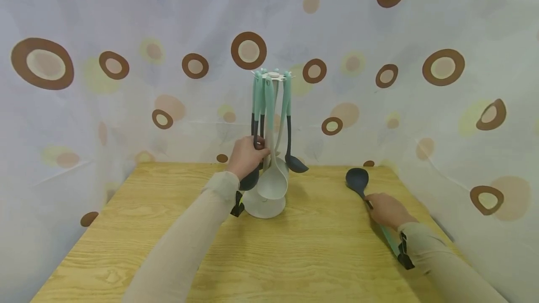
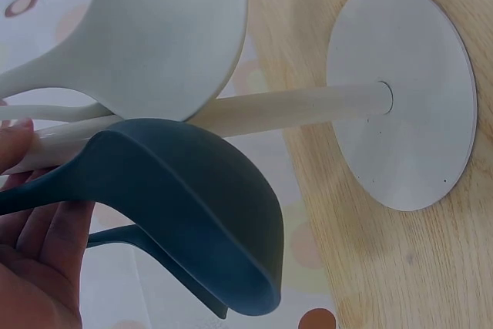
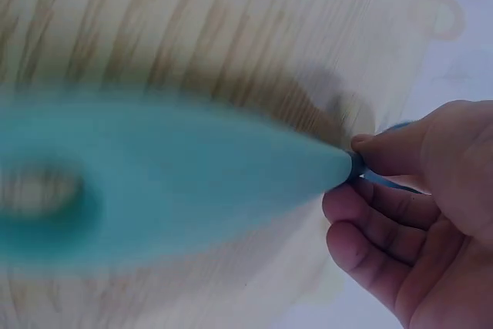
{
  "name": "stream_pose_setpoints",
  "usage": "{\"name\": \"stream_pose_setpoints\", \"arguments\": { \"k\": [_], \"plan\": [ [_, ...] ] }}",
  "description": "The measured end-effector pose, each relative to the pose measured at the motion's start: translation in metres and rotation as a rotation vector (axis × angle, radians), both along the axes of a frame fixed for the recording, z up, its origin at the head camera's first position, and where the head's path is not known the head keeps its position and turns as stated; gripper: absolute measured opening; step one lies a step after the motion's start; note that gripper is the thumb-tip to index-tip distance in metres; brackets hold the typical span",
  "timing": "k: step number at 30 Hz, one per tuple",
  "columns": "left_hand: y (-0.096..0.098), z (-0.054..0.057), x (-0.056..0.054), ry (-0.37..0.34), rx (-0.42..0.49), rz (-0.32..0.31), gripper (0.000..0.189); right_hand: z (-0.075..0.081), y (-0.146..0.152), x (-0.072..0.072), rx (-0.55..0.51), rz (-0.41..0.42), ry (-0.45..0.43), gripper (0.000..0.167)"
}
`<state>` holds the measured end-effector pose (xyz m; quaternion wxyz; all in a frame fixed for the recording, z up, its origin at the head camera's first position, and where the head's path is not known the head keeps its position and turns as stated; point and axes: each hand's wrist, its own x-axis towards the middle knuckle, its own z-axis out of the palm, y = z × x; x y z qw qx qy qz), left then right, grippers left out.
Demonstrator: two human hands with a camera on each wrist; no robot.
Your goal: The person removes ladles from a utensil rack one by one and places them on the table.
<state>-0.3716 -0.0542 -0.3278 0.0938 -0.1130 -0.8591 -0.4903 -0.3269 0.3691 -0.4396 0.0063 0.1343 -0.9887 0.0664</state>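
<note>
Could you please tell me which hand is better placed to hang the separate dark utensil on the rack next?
Probably the right hand: it pinches that dark utensil by its shaft, leaving its mint handle ungripped. The left hand grips the rack's pole, so it seems better for steadying.

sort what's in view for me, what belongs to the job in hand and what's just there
Part of the job:
stand, gripped by the left hand
dark utensil, in the right hand
hanging utensils

Just there:
table
patterned sheet
</note>
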Motion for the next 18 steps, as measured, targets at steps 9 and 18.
{"name": "stream_pose_setpoints", "arguments": {
  "k": [9, 18],
  "plan": [
    [0.001, 0.002, 0.002, -0.002, 0.022, -0.008, 0.025, -0.004, 0.015, -0.004, 0.010, -0.033, 0.053, 0.038],
    [0.001, -0.001, 0.000, -0.003, 0.021, -0.001, 0.028, -0.005, 0.020, -0.004, -0.018, -0.069, 0.010, 0.041]
  ]
}}
